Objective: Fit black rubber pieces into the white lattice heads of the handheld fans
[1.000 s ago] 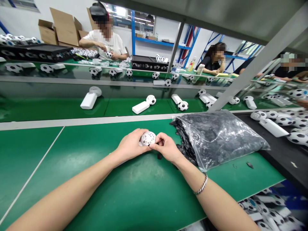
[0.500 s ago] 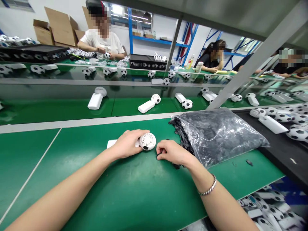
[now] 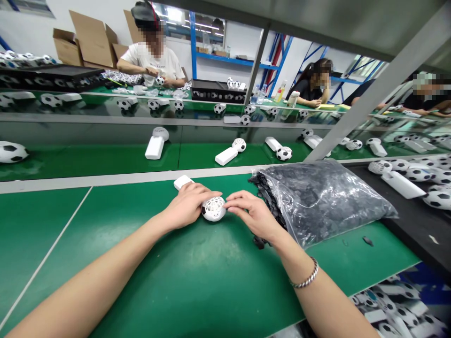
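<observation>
Against the green table (image 3: 183, 281), the left hand (image 3: 186, 205) clasps a white football-headed piece (image 3: 214, 210); the right hand (image 3: 256, 217), fingers slightly bent, meets its edge, grip unclear. Probably light, stiff, slick plastic, best held where ball joins handle (image 3: 182, 182).

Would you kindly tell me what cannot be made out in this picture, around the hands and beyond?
In the head view:
- Middle of the handle: hidden by the left hand.
- Underside of the ball: turned from the camera.
- Whether the right hand holds a small piece: its fingers block the view.
- Contents of the bag: obscured by glare and creases.
- Rest of the leftmost ball: cut off by the picture's edge.
- Shirt lettering: too small.
</observation>
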